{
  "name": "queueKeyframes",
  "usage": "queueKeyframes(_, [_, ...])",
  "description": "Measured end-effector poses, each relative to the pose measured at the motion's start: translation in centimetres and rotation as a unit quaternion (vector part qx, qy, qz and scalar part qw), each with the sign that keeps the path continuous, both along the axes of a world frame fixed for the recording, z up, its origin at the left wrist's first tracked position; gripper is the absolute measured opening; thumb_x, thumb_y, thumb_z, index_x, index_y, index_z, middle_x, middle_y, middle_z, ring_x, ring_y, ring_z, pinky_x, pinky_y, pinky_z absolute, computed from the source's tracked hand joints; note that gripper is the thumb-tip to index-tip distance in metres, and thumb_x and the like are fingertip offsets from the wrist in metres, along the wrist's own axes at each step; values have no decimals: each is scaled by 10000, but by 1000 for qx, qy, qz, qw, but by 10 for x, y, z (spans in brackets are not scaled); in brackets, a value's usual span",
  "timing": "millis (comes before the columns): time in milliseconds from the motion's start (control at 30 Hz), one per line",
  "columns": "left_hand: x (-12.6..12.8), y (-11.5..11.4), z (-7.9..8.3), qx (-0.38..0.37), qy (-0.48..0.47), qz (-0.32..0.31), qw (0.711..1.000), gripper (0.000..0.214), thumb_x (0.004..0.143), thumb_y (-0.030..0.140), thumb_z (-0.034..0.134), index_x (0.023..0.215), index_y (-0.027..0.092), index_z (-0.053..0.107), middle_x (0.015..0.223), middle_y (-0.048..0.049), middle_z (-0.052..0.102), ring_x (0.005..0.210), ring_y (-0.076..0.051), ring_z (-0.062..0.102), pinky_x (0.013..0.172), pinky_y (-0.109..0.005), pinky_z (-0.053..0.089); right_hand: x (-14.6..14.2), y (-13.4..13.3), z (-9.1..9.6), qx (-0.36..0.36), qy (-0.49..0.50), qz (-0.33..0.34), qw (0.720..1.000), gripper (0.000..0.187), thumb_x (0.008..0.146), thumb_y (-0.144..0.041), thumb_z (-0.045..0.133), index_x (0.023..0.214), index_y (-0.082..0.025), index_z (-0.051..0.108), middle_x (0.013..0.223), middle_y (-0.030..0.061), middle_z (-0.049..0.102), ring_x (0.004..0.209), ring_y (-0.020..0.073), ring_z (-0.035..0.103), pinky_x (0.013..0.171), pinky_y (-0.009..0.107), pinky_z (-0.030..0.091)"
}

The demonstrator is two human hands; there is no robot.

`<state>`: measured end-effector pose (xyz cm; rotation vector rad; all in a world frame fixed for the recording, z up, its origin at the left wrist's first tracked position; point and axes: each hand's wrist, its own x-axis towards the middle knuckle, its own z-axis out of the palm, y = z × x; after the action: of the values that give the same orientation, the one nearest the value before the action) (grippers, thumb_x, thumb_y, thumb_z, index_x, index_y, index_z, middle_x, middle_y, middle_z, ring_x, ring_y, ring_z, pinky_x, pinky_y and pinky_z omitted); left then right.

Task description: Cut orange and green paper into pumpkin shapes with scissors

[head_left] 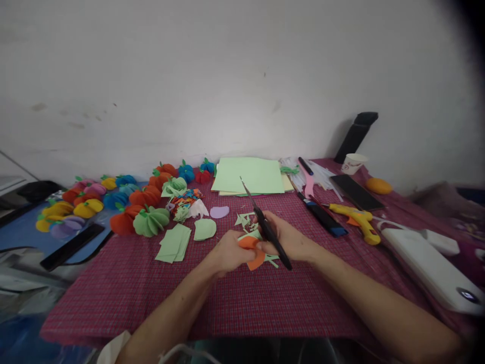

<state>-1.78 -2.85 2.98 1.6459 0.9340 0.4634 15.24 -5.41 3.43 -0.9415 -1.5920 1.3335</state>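
My left hand (228, 252) pinches an orange paper piece (256, 260) with a curved edge, and some light green paper lies against it. In my right hand (286, 236) is a pair of scissors (268, 228) with dark handles, its blades pointing up and away to the left. The right thumb also touches the orange paper. Light green offcuts (246, 221) lie just beyond the hands. To the left are a rounded green paper stack (205, 229), a square green stack (174, 243) and a lilac paper piece (219, 212).
Paper pumpkins (150, 221) in several colours crowd the left, beside a scrap pile (188, 201). Green sheets (249, 175) lie at the back. On the right are a cutter (324, 216), a yellow glue gun (354, 215), a phone (357, 191), a paper cup (353, 163) and a white device (428, 268).
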Motion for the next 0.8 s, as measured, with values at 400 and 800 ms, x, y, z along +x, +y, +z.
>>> queueKeyframes(400, [2, 1, -9, -13, -23, -7, 1000, 51, 584, 156, 546, 550, 143, 509, 515, 42, 413, 474, -67, 323, 459, -208, 257, -5, -1, 4, 0, 11, 3, 1000, 344, 623, -153, 593, 908, -173, 400, 702, -46, 446, 583, 78, 407, 520, 203, 352])
queueKeyframes(800, [16, -3, 2, -93, -261, 141, 950, 243, 660, 248, 654, 869, 126, 630, 802, -42, 638, 720, -123, 552, 701, -253, 418, -10, -1, 14, -14, 81, -163, 983, 406, 570, -196, 657, 858, -209, 372, 572, -104, 384, 430, 48, 329, 406, 184, 269])
